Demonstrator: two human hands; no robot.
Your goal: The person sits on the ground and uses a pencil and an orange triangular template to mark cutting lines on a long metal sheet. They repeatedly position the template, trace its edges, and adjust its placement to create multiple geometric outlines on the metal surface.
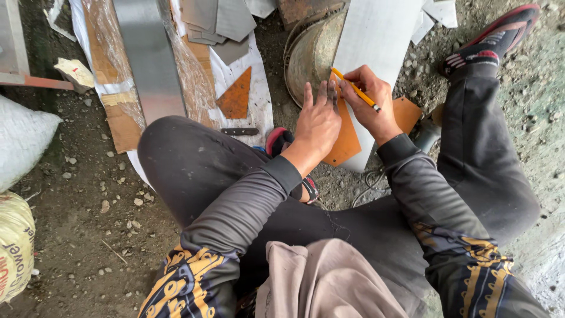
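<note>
Setting: A person sits on a gravel floor (88, 224), knees drawn up, dark sleeves with gold patterned cuffs reaching forward over scrap metal.
Left hand: The left hand (318, 121) lies open and flat, fingers spread, pressing down on an orange template (347, 141).
Right hand: The right hand (368, 103) is closed around a yellow pencil (356, 89), its tip set at the upper edge of the template, just beside the left fingertips.
Template: The orange template rests on a pale metal sheet (376, 35), which runs up and away from the hands; a second orange corner shows on the far side of the right wrist.
Under the sheet: A round, rusted metal basin (309, 56) lies on the floor, partly covered by the sheet.
Nearby: An orange triangle piece (236, 94) sits on white sheeting left of the basin, with grey cut metal pieces (218, 20) above it and a long grey metal strip (150, 53) further left.
Edges: A red-and-black shoe (500, 35) is at upper right; white sacks (20, 141) stand at far left.
</note>
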